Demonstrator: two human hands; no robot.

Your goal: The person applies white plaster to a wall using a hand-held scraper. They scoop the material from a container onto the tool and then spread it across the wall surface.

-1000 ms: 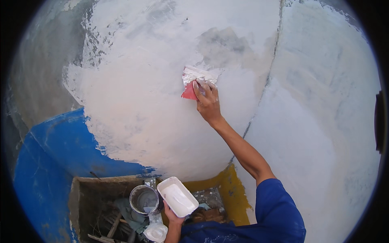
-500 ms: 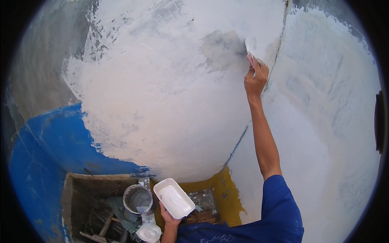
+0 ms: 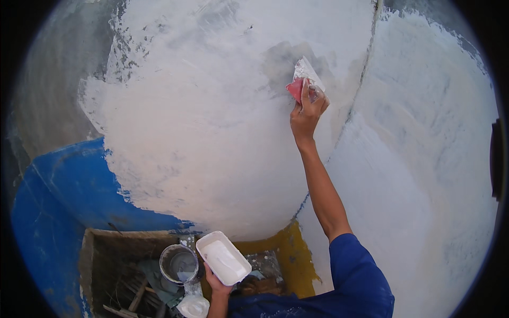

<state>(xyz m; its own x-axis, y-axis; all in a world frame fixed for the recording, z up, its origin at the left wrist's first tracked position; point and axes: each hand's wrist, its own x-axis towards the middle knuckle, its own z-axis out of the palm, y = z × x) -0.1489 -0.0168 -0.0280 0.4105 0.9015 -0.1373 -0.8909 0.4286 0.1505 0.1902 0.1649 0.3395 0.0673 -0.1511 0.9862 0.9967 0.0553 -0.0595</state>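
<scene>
Right hand [image 3: 306, 114] in the upper middle of the frame is clenched on a red-handled putty knife [image 3: 303, 79], blade flat against the white-plastered wall [image 3: 212, 132] over a grey patch. Left hand [image 3: 217, 283] at the bottom centre grasps a white rectangular tray [image 3: 223, 257] of plaster from below. A round bucket [image 3: 178, 263] sits just left of the tray, inside a wooden crate [image 3: 101, 254].

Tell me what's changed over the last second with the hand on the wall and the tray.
The right hand swept the scraper to the right toward the wall corner, then came back slightly left and lower, blade on the grey patch. It kept its grip throughout. The left hand still holds the white tray of putty low, with the bucket beside it.
</scene>
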